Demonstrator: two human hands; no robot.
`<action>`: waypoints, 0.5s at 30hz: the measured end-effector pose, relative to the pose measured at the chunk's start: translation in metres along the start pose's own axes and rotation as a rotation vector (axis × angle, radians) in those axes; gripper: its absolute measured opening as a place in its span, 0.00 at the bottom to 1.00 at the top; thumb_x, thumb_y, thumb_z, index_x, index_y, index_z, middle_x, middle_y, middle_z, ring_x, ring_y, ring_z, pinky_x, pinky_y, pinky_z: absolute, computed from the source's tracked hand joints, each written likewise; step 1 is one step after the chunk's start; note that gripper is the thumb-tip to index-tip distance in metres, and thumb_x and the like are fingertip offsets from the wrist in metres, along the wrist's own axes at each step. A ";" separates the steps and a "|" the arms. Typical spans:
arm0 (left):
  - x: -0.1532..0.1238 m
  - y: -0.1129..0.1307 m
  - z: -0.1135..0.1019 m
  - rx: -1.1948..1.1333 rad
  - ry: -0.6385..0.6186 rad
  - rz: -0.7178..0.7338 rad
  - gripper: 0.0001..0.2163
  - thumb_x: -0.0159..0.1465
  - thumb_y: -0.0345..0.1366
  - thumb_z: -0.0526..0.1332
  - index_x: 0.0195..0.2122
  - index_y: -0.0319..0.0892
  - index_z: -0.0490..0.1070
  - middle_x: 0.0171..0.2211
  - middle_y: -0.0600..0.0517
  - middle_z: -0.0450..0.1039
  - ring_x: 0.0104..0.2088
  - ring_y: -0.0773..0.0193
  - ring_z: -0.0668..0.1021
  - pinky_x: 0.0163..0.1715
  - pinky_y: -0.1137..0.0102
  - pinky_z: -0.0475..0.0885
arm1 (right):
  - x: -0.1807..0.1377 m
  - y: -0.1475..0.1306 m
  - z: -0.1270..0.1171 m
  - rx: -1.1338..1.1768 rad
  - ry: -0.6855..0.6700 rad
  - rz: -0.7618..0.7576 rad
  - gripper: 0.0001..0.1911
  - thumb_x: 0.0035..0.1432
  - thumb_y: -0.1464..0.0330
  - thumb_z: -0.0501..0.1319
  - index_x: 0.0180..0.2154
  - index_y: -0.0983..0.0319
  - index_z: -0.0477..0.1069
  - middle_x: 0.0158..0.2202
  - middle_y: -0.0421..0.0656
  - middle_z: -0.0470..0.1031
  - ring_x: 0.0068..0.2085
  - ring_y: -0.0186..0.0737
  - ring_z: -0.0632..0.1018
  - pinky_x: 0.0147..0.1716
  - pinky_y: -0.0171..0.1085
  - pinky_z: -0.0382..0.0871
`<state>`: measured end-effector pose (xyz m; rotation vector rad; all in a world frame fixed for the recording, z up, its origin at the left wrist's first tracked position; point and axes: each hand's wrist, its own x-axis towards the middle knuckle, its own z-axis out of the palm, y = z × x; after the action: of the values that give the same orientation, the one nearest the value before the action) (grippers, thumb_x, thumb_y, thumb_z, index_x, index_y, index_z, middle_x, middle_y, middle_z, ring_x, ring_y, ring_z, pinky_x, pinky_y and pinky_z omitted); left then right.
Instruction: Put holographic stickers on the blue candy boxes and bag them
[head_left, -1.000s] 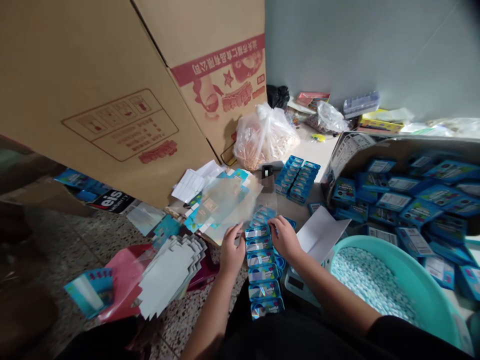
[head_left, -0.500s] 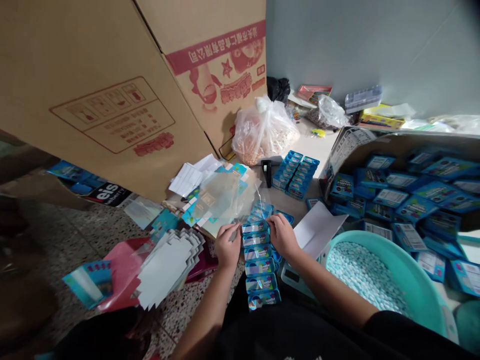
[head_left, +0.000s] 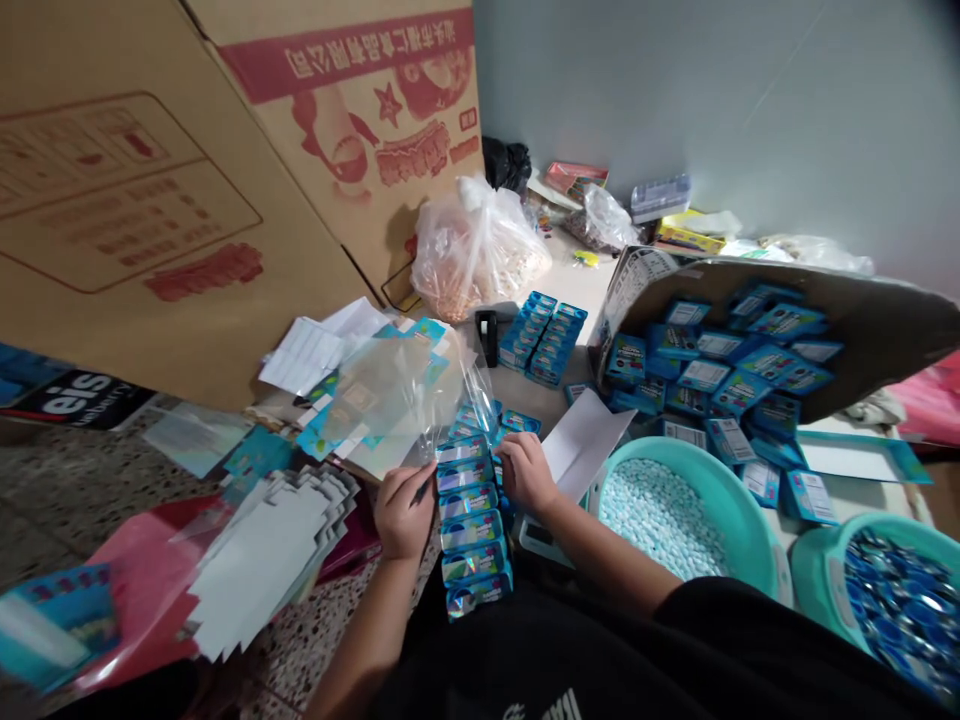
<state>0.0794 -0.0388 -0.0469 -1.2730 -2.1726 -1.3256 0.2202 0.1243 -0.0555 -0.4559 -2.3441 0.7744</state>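
A row of several small blue packs [head_left: 471, 530] runs away from my body, printed faces up. A clear plastic bag [head_left: 450, 405] stands at the row's far end and catches the light. My left hand [head_left: 405, 508] pinches the bag's near edge on the left of the row. Across the row, my right hand [head_left: 527, 470] has its fingers closed at the bag's right edge. More blue packs [head_left: 517, 422] lie just past my right fingers, partly hidden. A folded white sheet [head_left: 585, 440] lies beside my right hand.
Two stacked rows of blue packs [head_left: 544, 335] stand beyond, next to a black tape dispenser [head_left: 486, 338]. At right are a carton [head_left: 862, 350] of blue boxes, a teal basin [head_left: 750, 500] of pale candies and another teal basin [head_left: 821, 570]. White card sheets [head_left: 262, 560] lie left.
The view has swung right, so things appear further left and a second basin shows. My hands stay at the row's far end; the clear bag stands up more openly.
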 end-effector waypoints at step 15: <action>-0.029 -0.009 0.041 -0.373 0.078 -0.777 0.16 0.58 0.43 0.63 0.46 0.43 0.68 0.47 0.44 0.70 0.45 0.59 0.78 0.43 0.65 0.76 | -0.006 0.014 0.018 0.302 0.046 0.229 0.19 0.58 0.71 0.58 0.51 0.57 0.61 0.55 0.52 0.66 0.57 0.46 0.71 0.54 0.50 0.69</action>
<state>0.0961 -0.0222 -0.0917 -0.4230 -2.5477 -2.0933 0.2150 0.1249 -0.0786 -0.6065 -2.1069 1.1904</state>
